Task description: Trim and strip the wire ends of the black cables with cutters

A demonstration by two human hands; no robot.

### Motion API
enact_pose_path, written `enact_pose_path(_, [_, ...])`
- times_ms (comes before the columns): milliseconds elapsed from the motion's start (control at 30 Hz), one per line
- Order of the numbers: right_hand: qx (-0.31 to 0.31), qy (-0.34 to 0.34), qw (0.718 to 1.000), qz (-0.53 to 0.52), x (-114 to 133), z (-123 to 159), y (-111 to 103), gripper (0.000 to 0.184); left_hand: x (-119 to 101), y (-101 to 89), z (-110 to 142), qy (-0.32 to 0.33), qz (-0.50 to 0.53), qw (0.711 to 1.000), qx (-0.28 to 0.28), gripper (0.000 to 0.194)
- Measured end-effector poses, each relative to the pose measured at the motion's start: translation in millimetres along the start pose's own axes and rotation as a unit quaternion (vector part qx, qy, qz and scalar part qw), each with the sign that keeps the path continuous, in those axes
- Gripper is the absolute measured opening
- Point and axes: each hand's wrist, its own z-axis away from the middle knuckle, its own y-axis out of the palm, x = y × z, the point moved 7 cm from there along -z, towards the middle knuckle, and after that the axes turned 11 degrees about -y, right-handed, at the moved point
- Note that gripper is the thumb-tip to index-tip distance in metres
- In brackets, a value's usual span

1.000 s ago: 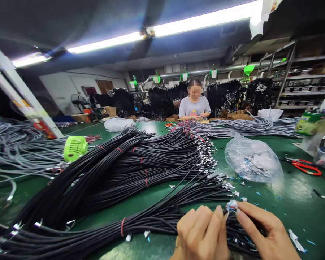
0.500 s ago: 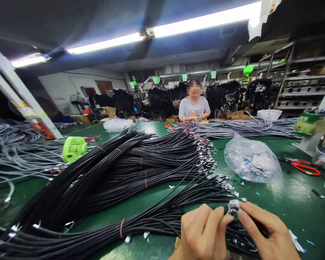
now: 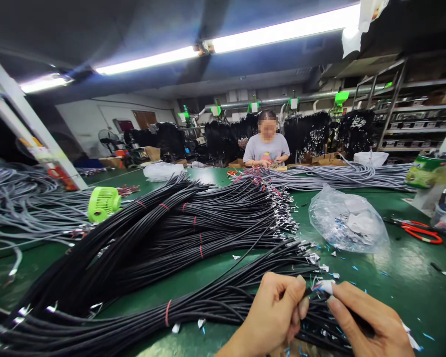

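Note:
My left hand (image 3: 271,310) is closed around a black cable (image 3: 307,291) close to its stripped end. Fine coloured wires (image 3: 315,286) come out of that end. Between the thumb and forefinger of my right hand (image 3: 369,317) is the white wrapping (image 3: 327,286) around the wires. Beneath both hands lie more black cables (image 3: 215,310), a bundle tied with a red band (image 3: 167,313). Their stripped ends partly disappear behind my fingers.
Larger black cable bundles (image 3: 163,233) cover the middle of the green table (image 3: 405,282). A clear bag of scraps (image 3: 347,218), red-handled pliers (image 3: 421,232) and a green fan (image 3: 104,204) lie around. Grey cables (image 3: 334,176) stretch across the back, where a co-worker (image 3: 266,144) sits.
My left hand has rolled and shifted back along the cable, showing the black sheath. My right hand has moved slightly right and down, and more white wrapping shows between the hands.

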Motion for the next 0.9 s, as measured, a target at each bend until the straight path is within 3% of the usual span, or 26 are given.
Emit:
enact_pose_path(100, [-0.022, 0.049, 0.998, -0.012, -8, 2, -1, 0.016, 0, 0.5, -1, -0.007, 0.025, 1.0, 0.013, 0.063])
enact_pose_path(233, [-0.032, 0.1, 0.991, -0.088, -11, 0, -2, 0.018, -10, -4.2, 6, 0.077, -0.044, 0.992, -0.089, 0.051])
enact_pose_path(400, [-0.017, 0.092, 0.992, -0.082, 0, -12, -6, 0.01, -20, 0.2, 16, 0.179, -0.158, 0.957, -0.163, 0.028])
enact_pose_path(567, [-0.022, 0.094, 0.991, -0.09, -1, -11, -7, 0.009, -17, 1.5, 15, 0.177, -0.177, 0.954, -0.167, 0.021])
enact_pose_path(633, [-0.031, 0.052, 0.996, -0.071, 3, -9, -8, 0.007, -16, 1.1, 13, 0.175, -0.164, 0.956, -0.171, 0.02])
enact_pose_path(767, [-0.064, -0.034, 0.997, -0.014, 14, -9, -13, 0.024, -14, 0.0, 14, 0.19, -0.165, 0.947, -0.198, 0.022])
enact_pose_path(833, [-0.036, -0.021, 0.998, -0.042, 11, -10, -9, 0.018, -16, 0.9, 16, 0.222, -0.179, 0.936, -0.205, 0.02])
enact_pose_path(900, [0.005, 0.037, 0.995, -0.09, 0, -11, -2, 0.006, -18, 2.4, 20, 0.253, -0.196, 0.925, -0.207, 0.018])
